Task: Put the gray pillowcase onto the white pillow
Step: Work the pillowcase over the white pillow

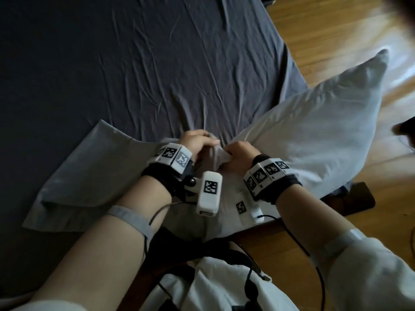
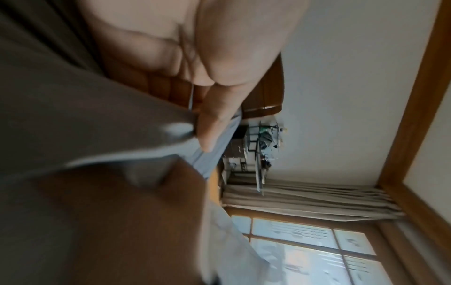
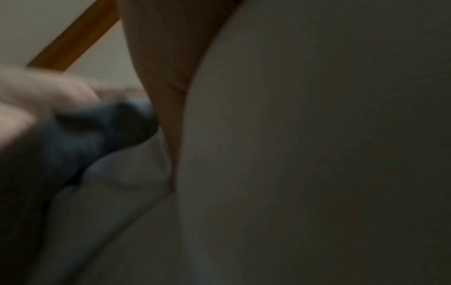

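The gray pillowcase (image 1: 89,176) lies flat on the bed's near left part, its open end bunched at the middle. My left hand (image 1: 197,142) grips that open edge; in the left wrist view the thumb pinches the gray pillowcase (image 2: 97,125). The white pillow (image 1: 314,135) lies at the bed's right edge, reaching out over the floor. My right hand (image 1: 238,153) grips the pillow's near corner right beside the left hand. The right wrist view is blurred, with the white pillow (image 3: 317,154) filling it. How far the corner sits inside the case is hidden by my hands.
A dark gray wrinkled bedsheet (image 1: 134,63) covers the bed. Wooden floor (image 1: 336,30) lies to the right, with a dark flat object (image 1: 359,198) by the bed's corner. Cables and white clothing (image 1: 224,283) are close to my body.
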